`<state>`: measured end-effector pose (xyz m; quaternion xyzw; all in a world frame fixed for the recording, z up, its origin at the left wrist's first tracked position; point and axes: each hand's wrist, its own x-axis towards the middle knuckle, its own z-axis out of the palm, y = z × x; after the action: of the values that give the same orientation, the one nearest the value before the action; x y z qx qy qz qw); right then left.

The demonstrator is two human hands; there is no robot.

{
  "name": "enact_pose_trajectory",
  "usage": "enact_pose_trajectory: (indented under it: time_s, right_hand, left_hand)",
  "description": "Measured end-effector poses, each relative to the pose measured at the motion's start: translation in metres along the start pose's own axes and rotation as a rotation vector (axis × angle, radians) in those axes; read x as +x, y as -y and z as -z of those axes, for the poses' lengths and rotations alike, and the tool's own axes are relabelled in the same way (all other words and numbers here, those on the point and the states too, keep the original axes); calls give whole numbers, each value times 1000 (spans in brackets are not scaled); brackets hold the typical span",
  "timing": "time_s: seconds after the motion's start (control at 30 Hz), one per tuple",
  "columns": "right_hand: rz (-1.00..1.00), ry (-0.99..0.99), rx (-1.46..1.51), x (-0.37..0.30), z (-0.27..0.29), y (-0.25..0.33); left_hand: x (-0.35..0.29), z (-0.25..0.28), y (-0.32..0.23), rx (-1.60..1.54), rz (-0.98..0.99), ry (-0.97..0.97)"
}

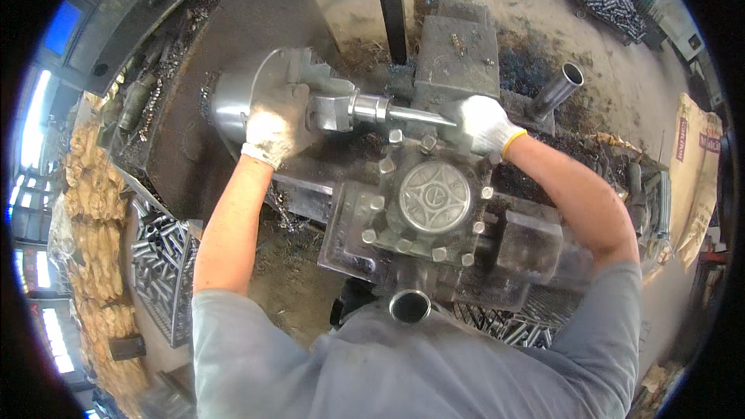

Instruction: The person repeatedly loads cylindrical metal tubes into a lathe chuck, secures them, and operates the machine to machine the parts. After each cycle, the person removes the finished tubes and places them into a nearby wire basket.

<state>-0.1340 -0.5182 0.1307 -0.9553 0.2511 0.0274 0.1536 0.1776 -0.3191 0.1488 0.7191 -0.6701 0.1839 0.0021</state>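
On the left, a lathe chuck point(233, 101) carries stepped jaws around a short, shiny metal sleeve point(370, 108). A tapered metal bar point(423, 116) runs rightward from the sleeve. My left hand point(275, 128), in a soiled white glove, lies against the front of the chuck beside the jaws; its fingers are smeared and blend into the grey metal. My right hand point(483, 126), gloved in white with a yellow cuff, is curled at the bar's right end. What its fingers close on is hidden. Just nearer me sits a bolted tool post point(434, 196) with a round cap.
An upright tube point(559, 89) stands to the right of my right hand, and another open tube point(410, 306) is close to my body. A crate of metal tubes point(161, 268) is at lower left. A metal block point(456, 54) lies beyond the bar. Metal shavings litter the machine.
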Motion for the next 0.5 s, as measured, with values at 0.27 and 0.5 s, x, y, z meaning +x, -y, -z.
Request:
enact_pose_trajectory:
  time_s: [0.27, 0.5]
  right_hand:
    - [33, -10, -37, -3, -26, -21]
    - [-43, -26, -40, -6, -20, -9]
  left_hand:
    - [2, 1, 1, 12, 11, 7]
    - [1, -3, 3, -19, 24, 15]
